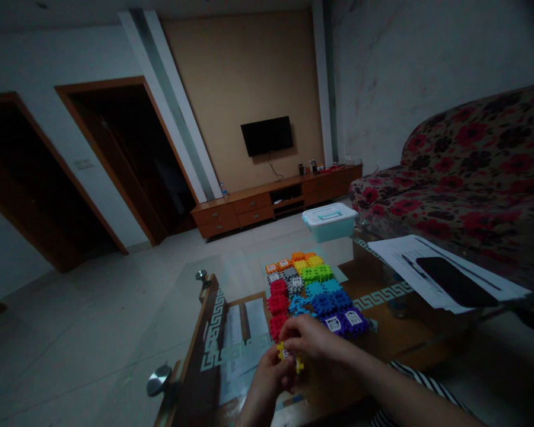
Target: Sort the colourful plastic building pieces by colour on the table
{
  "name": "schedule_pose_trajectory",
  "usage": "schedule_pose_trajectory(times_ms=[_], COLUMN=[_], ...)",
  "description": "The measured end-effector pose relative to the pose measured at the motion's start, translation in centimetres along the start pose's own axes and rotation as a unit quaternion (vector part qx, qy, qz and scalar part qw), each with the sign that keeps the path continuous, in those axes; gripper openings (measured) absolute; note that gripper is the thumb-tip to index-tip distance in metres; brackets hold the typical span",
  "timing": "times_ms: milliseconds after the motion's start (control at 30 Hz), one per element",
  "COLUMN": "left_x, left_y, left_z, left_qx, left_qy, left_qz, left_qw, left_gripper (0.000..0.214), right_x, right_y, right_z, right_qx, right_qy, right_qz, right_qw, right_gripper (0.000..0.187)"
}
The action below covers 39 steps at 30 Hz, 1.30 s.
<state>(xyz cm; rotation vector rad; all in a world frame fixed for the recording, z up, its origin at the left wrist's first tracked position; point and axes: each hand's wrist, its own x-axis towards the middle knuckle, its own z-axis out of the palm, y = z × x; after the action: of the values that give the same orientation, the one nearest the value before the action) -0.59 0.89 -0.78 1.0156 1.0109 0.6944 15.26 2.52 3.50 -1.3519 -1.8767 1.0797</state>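
Observation:
My left hand [269, 376] and my right hand [311, 341] meet over the near edge of a glass coffee table [382, 332]. Both pinch a small yellow toothed building block [289, 356] between their fingertips. Just beyond them lies a flat sheet of interlocked blocks [311, 287] in orange, yellow, green, grey, red, blue and purple. The right hand hovers at the near end of that sheet, by the red and purple pieces.
Papers with a dark phone [454, 279] on top lie at the table's right. A white and teal lidded box [329, 220] stands on the floor past the table. A flowered sofa [471, 178] fills the right; a TV cabinet [276, 201] lines the far wall.

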Motion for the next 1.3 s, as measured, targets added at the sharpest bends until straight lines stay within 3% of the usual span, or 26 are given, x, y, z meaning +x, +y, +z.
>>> schedule_pose_trajectory(times_ms=[267,400,533,633,733,933,1133,1300], left_x=[0.2,0.4,0.0,-0.6,-1.0,-0.8,-0.6,-0.4], left_y=[-1.1,-1.7,-1.9,-2.2,-2.7,-2.9,-3.1,-3.3], left_z=[0.1,0.0,0.2,0.9,1.9,3.0,3.3,3.5], left_qx=[0.082,0.165,0.355,0.442,0.502,0.599,0.617,0.621], left_qy=[0.009,0.065,0.093,0.042,0.001,-0.025,-0.034,-0.033], left_qz=[-0.031,0.006,0.148,0.219,0.243,0.198,0.183,0.153], left_qw=[0.996,0.984,0.918,0.869,0.83,0.776,0.765,0.768], left_gripper=[0.056,0.038,0.02,0.029,0.038,0.042,0.041,0.047], right_x=[-0.6,-1.2,-1.3,-0.9,-0.2,1.2,3.4,5.2], right_y=[0.4,1.0,1.2,1.6,2.4,3.9,4.2,4.1], right_z=[-1.0,-1.9,-2.8,-3.7,-4.8,-6.4,-6.2,-4.9], right_qx=[-0.083,-0.146,-0.223,-0.24,-0.252,-0.295,-0.342,-0.412], right_qy=[-0.062,-0.057,-0.018,0.026,0.087,0.165,0.158,0.16], right_qz=[0.053,0.097,0.096,0.078,0.074,0.088,0.086,0.073], right_qw=[0.993,0.983,0.97,0.967,0.961,0.937,0.922,0.894], right_gripper=[0.032,0.03,0.022,0.02,0.024,0.023,0.023,0.028])
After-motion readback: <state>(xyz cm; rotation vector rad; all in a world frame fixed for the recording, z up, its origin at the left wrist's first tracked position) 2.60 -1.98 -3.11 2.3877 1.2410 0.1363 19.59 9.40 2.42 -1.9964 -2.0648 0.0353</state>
